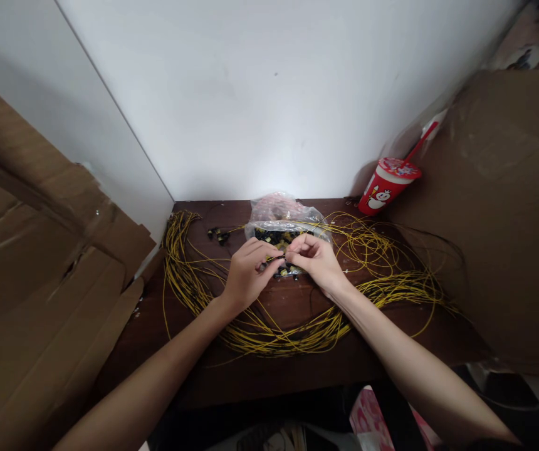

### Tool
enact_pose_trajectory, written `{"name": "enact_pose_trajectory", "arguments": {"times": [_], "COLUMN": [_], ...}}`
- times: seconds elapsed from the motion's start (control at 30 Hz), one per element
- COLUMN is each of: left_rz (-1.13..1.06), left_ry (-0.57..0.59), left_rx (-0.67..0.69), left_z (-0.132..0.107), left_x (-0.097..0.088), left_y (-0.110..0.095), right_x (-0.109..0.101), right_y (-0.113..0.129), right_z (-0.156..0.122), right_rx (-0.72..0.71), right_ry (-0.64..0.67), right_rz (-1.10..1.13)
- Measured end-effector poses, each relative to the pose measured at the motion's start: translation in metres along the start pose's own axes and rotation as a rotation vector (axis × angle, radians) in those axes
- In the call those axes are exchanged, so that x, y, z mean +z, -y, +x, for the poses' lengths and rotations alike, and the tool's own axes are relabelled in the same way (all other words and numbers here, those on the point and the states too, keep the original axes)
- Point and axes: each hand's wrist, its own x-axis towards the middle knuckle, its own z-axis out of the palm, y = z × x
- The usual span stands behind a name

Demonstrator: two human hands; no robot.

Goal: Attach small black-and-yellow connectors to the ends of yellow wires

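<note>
From the head camera I saw both hands meeting over the middle of the dark wooden surface (298, 369). My left hand (247, 275) had its fingers (262, 250) curled and pinched closed on a thin yellow wire (276, 257) at its tip, and my right hand (317, 260) came in from the other side with its fingers (298, 249) also pinched closed, the two sets of fingertips touching or nearly so around the same small spot. Whether a little black piece sat between them I could not tell; it was too small.

Just beyond the fingers lay a clear plastic bag (281, 216), crumpled and open towards me, with small black and yellow parts (276, 238) inside and spilling right under the fingertips. A few more black parts (217, 235) lay apart on the surface, to the left of my left fingers.

Loops of yellow wire (279, 335) ran all around the hands: a thick bundle curved below both wrists, another bundle (180, 263) rose at the left beyond my left hand, and looser coils (382, 257) spread to the right of my right hand.

Well past my right fingers, at the back corner against the white wall (274, 94), a red cup (385, 188) with a straw leaned tilted. Brown cardboard (39, 269) stood at the left side, and more cardboard (509, 207) at the right.
</note>
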Motion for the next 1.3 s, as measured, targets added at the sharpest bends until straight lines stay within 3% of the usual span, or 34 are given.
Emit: {"name": "enact_pose_trajectory", "arguments": {"times": [0.63,0.93,1.13,1.3], "left_rz": [-0.014,-0.007,0.067,0.172], "left_ry": [-0.026,-0.016,0.025,0.195], "left_rx": [-0.015,-0.047,-0.091,-0.06], "left_z": [-0.001,0.003,0.002,-0.002], "left_x": [0.004,0.0,-0.002,-0.002], "left_y": [-0.002,-0.002,0.004,0.012], "right_x": [0.004,-0.005,-0.013,-0.017], "right_y": [0.002,0.009,0.011,0.014], "right_z": [-0.001,0.0,0.003,0.005], "right_rx": [0.046,0.022,0.023,0.073], "right_ry": [0.004,0.077,0.045,-0.033], "right_rz": [0.106,-0.102,-0.184,-0.101]}}
